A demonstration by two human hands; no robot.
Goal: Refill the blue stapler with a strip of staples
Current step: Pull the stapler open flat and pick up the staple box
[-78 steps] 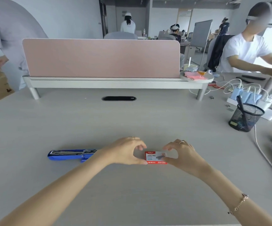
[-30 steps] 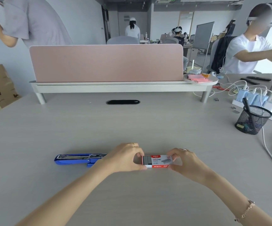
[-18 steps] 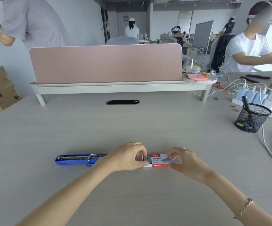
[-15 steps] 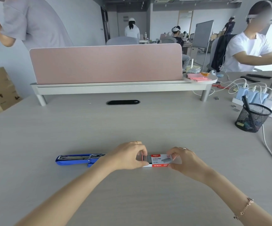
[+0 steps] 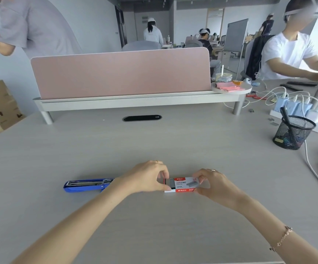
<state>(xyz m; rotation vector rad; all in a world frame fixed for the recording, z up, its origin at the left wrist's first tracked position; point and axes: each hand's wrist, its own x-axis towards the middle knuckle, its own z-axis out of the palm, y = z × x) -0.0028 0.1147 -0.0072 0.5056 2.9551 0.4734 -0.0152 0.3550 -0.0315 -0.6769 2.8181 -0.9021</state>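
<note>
A person's hands meet over a small red-and-white staple box (image 5: 184, 184) on the grey surface (image 5: 154, 145). The right hand (image 5: 214, 184) pinches the sleeve's right end; the left hand (image 5: 148, 178) pinches the inner tray, drawn partly out at the left. The blue stapler (image 5: 86, 186) lies open just left of the left wrist. A mesh cup (image 5: 293, 132) stands far right.
</note>
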